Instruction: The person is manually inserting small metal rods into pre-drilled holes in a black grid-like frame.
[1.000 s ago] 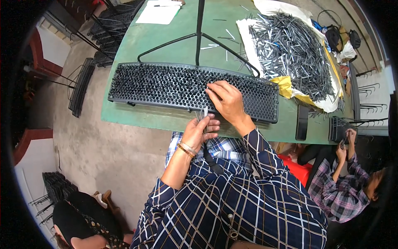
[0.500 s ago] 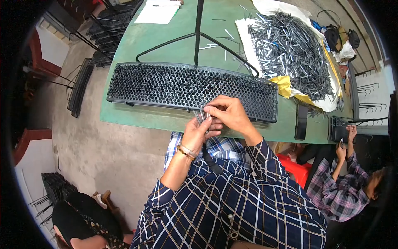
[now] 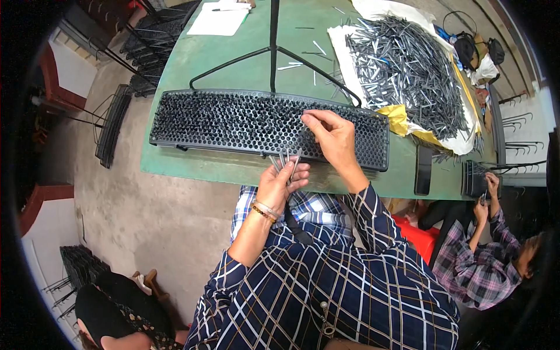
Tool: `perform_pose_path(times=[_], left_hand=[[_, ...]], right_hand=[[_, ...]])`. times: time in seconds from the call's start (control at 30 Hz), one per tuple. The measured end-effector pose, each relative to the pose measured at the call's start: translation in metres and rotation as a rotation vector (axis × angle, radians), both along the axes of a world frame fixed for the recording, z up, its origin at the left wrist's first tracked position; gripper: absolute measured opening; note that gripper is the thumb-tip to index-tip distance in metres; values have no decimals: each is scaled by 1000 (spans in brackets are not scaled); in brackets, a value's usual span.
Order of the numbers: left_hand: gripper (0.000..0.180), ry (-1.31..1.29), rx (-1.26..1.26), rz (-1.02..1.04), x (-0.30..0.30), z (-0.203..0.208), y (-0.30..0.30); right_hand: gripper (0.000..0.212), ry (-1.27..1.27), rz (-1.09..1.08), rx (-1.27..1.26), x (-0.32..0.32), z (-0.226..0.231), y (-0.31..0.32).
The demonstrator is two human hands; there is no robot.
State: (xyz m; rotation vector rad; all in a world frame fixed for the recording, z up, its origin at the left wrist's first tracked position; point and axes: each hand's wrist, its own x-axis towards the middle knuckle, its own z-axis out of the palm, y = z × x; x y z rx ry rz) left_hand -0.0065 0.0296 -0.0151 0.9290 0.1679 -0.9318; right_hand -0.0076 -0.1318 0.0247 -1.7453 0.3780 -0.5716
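A long black rack [image 3: 233, 131] full of round holes lies across the table in front of me. Dark upright pieces fill its left and middle parts, while bare holes show toward the right. Just below its front edge, my left hand [image 3: 279, 185] is closed around several thin grey metal pins [image 3: 282, 158] that fan out past the fingertips. My right hand [image 3: 335, 139] is above the rack's right half, thumb and forefinger pinched together close to the holes. Whatever sits in that pinch is too small or hidden to make out.
A large heap of grey pins [image 3: 408, 76] lies on a white and yellow sack at the right. Black rods [image 3: 273, 52] rise from the rack's back. A phone [image 3: 423, 170] lies near the table edge. Another person [image 3: 484, 256] works at the right; someone sits lower left.
My right hand has left the pins in my left hand and moved up over the rack. My left hand stays almost in place, still holding the pins.
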Motion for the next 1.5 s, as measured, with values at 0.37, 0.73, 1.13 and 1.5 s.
perform_pose_path(times=[0.37, 0.73, 1.13, 1.5], left_hand=[[23, 13, 13, -31, 2, -14, 12], [23, 41, -5, -29, 2, -15, 12], [24, 38, -15, -47, 2, -11, 12], [23, 14, -49, 17, 5, -1, 16]], right_hand=[[20, -111, 129, -604, 12, -31, 8], [21, -13, 88, -858, 6, -26, 14], [13, -67, 110, -760, 7, -22, 11], [14, 257, 345, -308, -3, -5, 12]])
